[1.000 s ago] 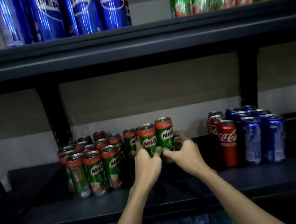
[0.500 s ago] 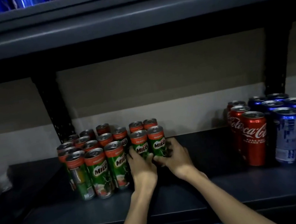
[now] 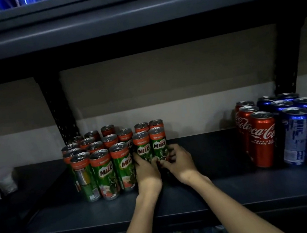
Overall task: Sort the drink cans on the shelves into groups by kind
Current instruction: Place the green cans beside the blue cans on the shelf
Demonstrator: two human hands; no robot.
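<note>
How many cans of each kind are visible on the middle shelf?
Milo cans: 16
Coca-Cola cans: 3
blue cans: 6
Total: 25

A pale wall (image 3: 164, 87) stands behind everything. Against this wall, two dark perforated posts (image 3: 58, 109) rise, one at its left part and one at its right. Left of the left post lies something white and crumpled (image 3: 6, 181).

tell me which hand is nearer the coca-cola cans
Right. The right hand grips a Milo can, on the side facing the Coca-Cola cans; the left hand sits farther left.
</note>
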